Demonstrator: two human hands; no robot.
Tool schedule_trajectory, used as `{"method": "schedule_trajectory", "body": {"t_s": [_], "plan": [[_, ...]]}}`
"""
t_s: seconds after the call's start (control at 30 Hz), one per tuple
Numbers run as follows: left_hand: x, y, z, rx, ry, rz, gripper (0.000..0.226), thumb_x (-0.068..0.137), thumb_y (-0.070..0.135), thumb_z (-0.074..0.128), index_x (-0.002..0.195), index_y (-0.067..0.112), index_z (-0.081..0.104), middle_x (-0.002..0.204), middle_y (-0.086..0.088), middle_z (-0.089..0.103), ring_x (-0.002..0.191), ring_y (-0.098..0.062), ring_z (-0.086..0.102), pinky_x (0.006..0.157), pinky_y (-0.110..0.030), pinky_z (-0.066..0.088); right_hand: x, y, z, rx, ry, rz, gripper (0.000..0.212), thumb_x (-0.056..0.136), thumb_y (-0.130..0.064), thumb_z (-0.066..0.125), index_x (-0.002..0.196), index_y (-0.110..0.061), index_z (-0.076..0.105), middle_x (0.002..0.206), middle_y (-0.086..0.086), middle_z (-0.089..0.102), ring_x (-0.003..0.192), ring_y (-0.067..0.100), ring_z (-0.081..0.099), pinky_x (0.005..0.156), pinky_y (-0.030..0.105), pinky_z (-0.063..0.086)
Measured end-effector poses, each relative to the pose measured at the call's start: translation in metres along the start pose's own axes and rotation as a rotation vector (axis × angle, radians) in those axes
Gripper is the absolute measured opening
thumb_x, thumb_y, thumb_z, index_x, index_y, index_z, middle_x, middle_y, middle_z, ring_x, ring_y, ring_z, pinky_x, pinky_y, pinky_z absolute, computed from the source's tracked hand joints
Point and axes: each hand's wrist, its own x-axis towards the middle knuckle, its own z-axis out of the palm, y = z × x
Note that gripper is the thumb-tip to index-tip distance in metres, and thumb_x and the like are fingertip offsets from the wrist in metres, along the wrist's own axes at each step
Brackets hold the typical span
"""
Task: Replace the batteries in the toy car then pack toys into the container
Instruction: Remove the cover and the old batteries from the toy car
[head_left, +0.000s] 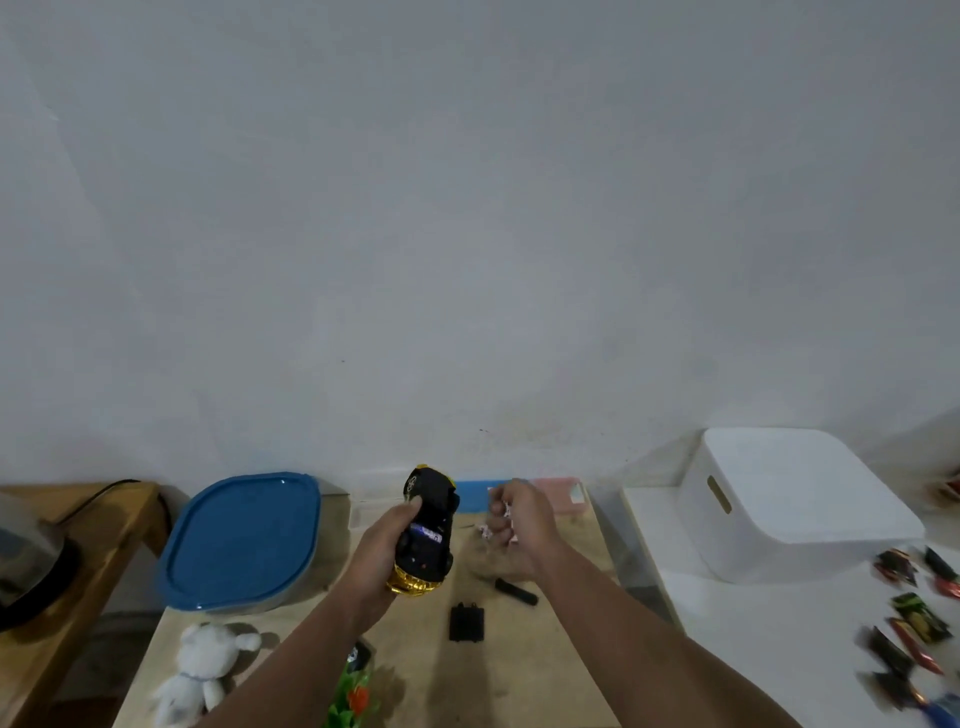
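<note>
A white plush bear (200, 666) lies at the near edge of the wooden surface (524, 670). Above it, the left hand (382, 545) grips the upturned black-and-gold toy car (427, 535); the right hand (519, 522) pinches small batteries (488, 531) beside it. A black battery cover (466, 622) lies on the surface.

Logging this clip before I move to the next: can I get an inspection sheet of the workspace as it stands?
Surface: wooden table, white counter to its right.
Job's things: toy car held upside down; black cover and screwdriver on table; blue-lidded container at left; plush at near edge.
Clutter: white bin, wrappers on counter.
Hands: left hand grips car; right hand curled round small items, blurred.
Cables: black cable on left shelf.
Surroundings: bare grey wall.
</note>
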Motion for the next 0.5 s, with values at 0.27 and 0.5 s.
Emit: {"method": "schedule_trajectory", "body": {"t_s": [0.27, 0.5], "plan": [[0.008, -0.002, 0.011, 0.123, 0.091, 0.146, 0.027, 0.102, 0.023, 0.061, 0.129, 0.021, 0.067, 0.116, -0.016, 0.077, 0.108, -0.038, 0.073, 0.083, -0.05, 0.06, -0.014, 0.003, 0.013, -0.672, -0.112, -0.236, 0.018, 0.087, -0.018, 0.068, 0.07, -0.01, 0.069, 0.052, -0.004, 0.048, 0.042, 0.006, 0.04, 0.049, 0.021, 0.032], [0.006, 0.006, 0.021, 0.128, 0.105, 0.24, 0.026, 0.103, 0.03, 0.063, 0.125, 0.022, 0.073, 0.117, -0.014, 0.077, 0.108, -0.036, 0.075, 0.088, -0.058, 0.061, -0.013, 0.004, 0.016, -0.583, -0.078, -0.263, 0.018, 0.09, -0.019, 0.068, 0.077, -0.008, 0.073, 0.063, 0.002, 0.062, 0.037, 0.004, 0.041, 0.039, 0.016, 0.03]]}}
